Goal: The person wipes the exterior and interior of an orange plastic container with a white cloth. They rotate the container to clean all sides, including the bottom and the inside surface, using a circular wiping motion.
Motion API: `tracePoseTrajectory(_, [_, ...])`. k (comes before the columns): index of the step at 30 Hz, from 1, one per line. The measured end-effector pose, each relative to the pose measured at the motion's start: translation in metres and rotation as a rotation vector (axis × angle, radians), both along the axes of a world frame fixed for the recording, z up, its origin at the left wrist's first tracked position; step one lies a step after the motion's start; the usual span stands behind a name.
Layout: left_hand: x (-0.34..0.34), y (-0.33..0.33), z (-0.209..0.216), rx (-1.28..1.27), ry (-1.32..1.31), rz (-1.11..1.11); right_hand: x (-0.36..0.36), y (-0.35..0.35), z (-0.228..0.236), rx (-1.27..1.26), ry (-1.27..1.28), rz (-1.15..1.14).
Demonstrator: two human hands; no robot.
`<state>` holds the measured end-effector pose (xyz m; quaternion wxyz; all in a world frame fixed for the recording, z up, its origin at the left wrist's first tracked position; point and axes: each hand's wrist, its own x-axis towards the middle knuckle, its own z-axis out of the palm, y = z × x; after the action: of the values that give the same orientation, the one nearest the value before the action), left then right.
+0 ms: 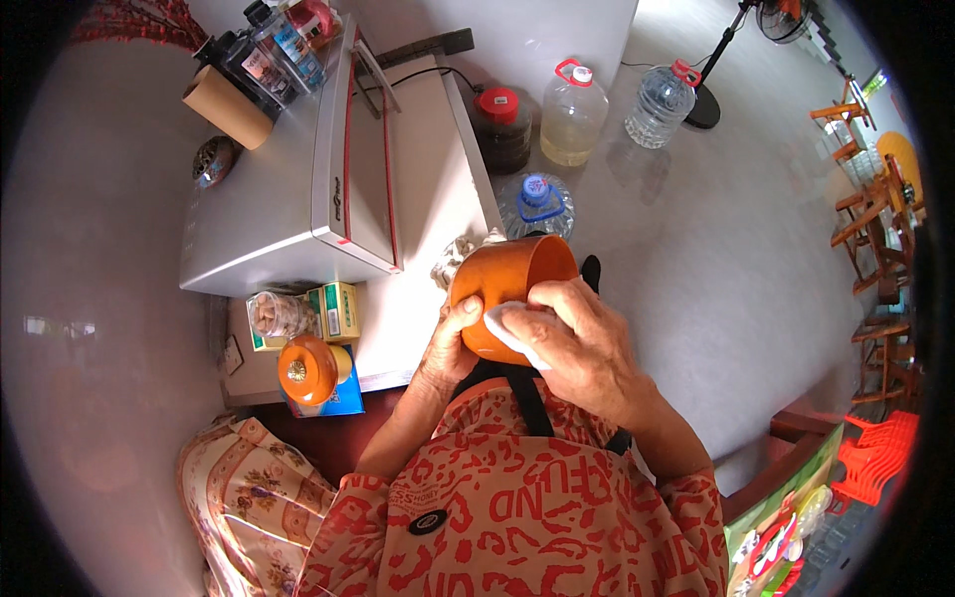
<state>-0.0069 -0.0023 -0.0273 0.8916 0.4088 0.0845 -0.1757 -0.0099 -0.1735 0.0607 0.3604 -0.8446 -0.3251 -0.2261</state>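
An orange-brown round container (494, 277) is held up in front of my body, its open mouth tilted up and to the right. My left hand (445, 343) grips it from the left, with the thumb on its outer wall. Against the same wall my right hand (592, 348) presses a folded white cloth or tissue (515, 336), the fingers closed over it. On the counter to the left lies a matching orange lid (309, 369) with a gold knob. It rests by a blue packet (343, 396), next to a clear jar (281, 315) and yellow-green boxes (339, 309).
A silver oven (264, 224) stands on the white counter (423, 149), with bottles (284, 55) and a cardboard roll (228, 107) on top. Beyond the counter are several large jugs (574, 119) on the floor. Wooden stools (865, 234) and red plastic chairs (875, 453) line the right side.
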Motion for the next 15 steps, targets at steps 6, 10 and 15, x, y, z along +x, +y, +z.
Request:
tracePoseTrajectory(6, [-0.002, 0.001, -0.004, -0.004, 0.009, -0.073, 0.029, -0.009, -0.002, 0.062, 0.081, -0.079])
tracePoseTrajectory(10, [-0.002, 0.003, -0.009, 0.008, -0.016, -0.067, 0.037, -0.017, -0.006, 0.095, 0.188, -0.047])
tracePoseTrajectory(15, [0.001, 0.005, 0.001, 0.046, -0.112, -0.020, 0.019, -0.008, 0.000, -0.052, 0.079, 0.102])
